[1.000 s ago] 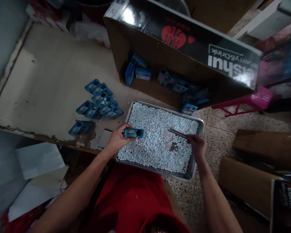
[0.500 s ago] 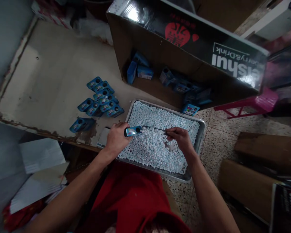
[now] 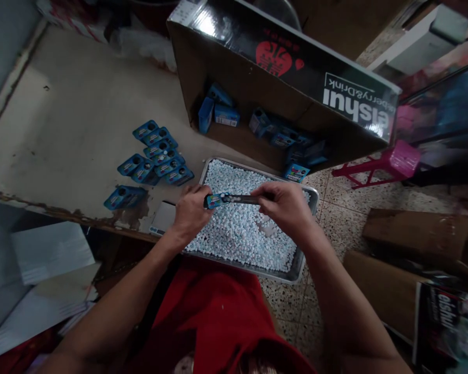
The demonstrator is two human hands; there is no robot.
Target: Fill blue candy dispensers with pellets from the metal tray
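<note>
A metal tray [image 3: 310,236] full of small pale blue-white pellets [image 3: 237,234] rests in front of me. My left hand [image 3: 189,213] is closed on a small blue box [image 3: 214,200] held over the tray's near left part. My right hand [image 3: 286,208] is closed on a thin dark tool [image 3: 239,199] whose tip meets the end of the box. Both hands hover just above the pellets.
Several matching blue boxes [image 3: 156,158] lie in a group on the worn beige surface [image 3: 74,124] to the left. A big open carton [image 3: 281,88] behind the tray holds more blue boxes. A pink stool [image 3: 390,163] and brown cartons [image 3: 409,244] stand at right; white sheets [image 3: 42,275] lie lower left.
My right hand moved left across the tray with the tool, from the tray's right side to the box in my left hand. The box tilted from face-up to edge-on.
</note>
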